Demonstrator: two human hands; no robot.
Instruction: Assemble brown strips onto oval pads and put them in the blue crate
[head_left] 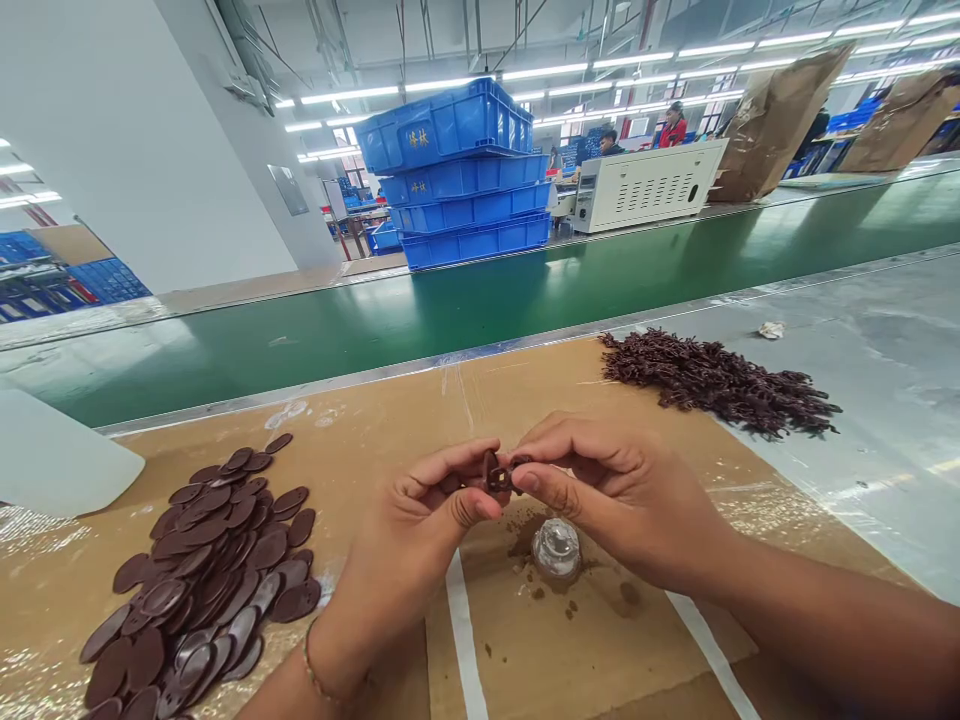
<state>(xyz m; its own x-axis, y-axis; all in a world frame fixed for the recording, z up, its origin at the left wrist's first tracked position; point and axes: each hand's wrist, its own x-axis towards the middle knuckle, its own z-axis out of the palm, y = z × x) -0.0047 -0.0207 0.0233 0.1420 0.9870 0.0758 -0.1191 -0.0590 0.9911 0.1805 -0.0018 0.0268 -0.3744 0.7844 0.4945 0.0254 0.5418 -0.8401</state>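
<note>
My left hand [442,500] pinches a small dark brown oval disc [490,466] between thumb and fingers. Right against it, my right hand [600,480] pinches a small dark brown branched piece [517,470]; the two parts touch or nearly touch, and fingertips hide much of both. Just below my hands a small clear glass jar [556,548] stands on the cardboard, with brown stains around it. To the left lies a heap of flat dark brown oval discs [217,560]. On the right is a pile of thin, twig-like dark brown pieces [712,380].
A green conveyor belt [337,335] runs across behind the cardboard-covered table [375,430]. Stacked blue crates [469,190] and a beige machine [649,187] stand beyond it. A whitish plastic container [60,455] sits at the left edge. Two people are in the background.
</note>
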